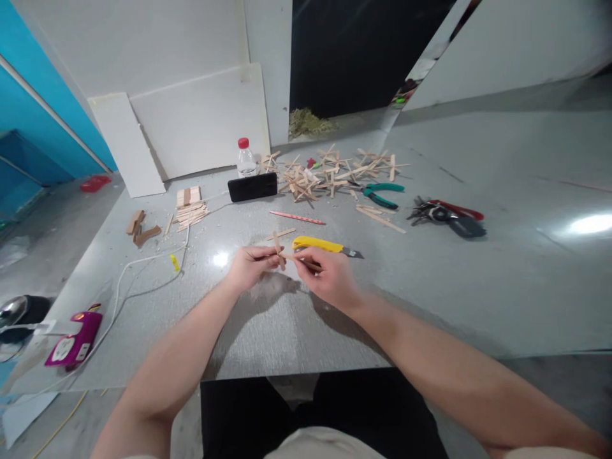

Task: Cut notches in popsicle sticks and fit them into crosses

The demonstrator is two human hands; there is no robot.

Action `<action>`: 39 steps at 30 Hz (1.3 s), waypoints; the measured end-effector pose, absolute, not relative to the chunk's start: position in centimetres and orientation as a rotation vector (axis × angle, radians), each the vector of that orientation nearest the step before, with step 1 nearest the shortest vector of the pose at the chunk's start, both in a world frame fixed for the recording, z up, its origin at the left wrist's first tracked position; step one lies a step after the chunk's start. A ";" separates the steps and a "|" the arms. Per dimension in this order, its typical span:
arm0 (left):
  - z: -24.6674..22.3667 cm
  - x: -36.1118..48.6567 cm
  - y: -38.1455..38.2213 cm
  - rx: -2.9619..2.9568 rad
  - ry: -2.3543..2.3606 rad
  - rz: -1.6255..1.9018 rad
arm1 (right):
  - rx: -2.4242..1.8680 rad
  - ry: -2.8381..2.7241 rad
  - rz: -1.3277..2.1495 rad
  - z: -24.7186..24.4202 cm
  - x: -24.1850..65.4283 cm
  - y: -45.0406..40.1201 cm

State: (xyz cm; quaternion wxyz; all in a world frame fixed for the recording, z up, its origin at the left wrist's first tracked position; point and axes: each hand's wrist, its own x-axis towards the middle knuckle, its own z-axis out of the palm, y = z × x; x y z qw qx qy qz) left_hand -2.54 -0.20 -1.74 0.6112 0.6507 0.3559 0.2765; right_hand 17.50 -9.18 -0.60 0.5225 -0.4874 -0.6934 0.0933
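Near the middle of the table, my left hand pinches a small crossed piece of wooden craft sticks between thumb and fingers. My right hand closes on the piece's right-hand end; a brown stick-like thing shows under its fingers, and I cannot tell exactly what it is. Just beyond my right hand lies a yellow utility knife with its blade out to the right. A loose craft stick rests on the table behind the crossed piece. A red-and-white patterned pencil lies farther back.
At the back are a heap of joined sticks, a phone and a bottle. Teal pliers and a dark red-handled tool lie right. Stacked sticks, a white cable and a purple power block are left.
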 end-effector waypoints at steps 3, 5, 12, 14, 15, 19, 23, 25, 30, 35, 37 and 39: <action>-1.6 -2.4 -0.3 1.491 0.781 0.643 | -1.154 -1.684 0.229 -0.4 17.5 -9.3; -1.5 -2.3 -0.4 1.486 0.763 0.645 | -1.141 -1.700 0.223 -0.3 17.5 -9.3; -1.7 -2.5 -0.4 1.512 0.731 0.643 | -1.112 -1.738 0.180 -0.3 17.8 -9.4; -1.9 -2.5 -0.4 1.531 0.729 0.650 | -1.118 -1.741 0.172 -0.3 17.7 -9.4; -1.9 -2.5 -0.4 1.542 0.730 0.656 | -1.122 -1.741 0.168 -0.3 17.7 -9.5; -2.0 -2.4 -0.4 1.583 0.734 0.672 | -1.127 -1.747 0.145 -0.4 17.4 -9.7; -1.8 -2.4 -0.5 1.621 0.724 0.680 | -1.124 -1.760 0.107 -0.5 17.3 -9.9; -1.7 -2.3 -0.5 1.640 0.715 0.676 | -1.117 -1.778 0.095 -0.5 17.4 -10.0; -1.8 -2.3 -0.3 1.688 0.697 0.650 | -1.116 -1.820 0.097 -0.5 17.7 -10.1; -2.1 -2.4 -0.2 1.719 0.688 0.622 | -1.121 -1.828 0.130 -0.5 17.8 -10.1; -2.2 -2.4 -0.2 1.716 0.693 0.623 | -1.130 -1.813 0.147 -0.5 17.8 -9.9; -2.3 -2.4 -0.1 1.704 0.700 0.631 | -1.142 -1.792 0.161 -0.6 17.8 -9.9</action>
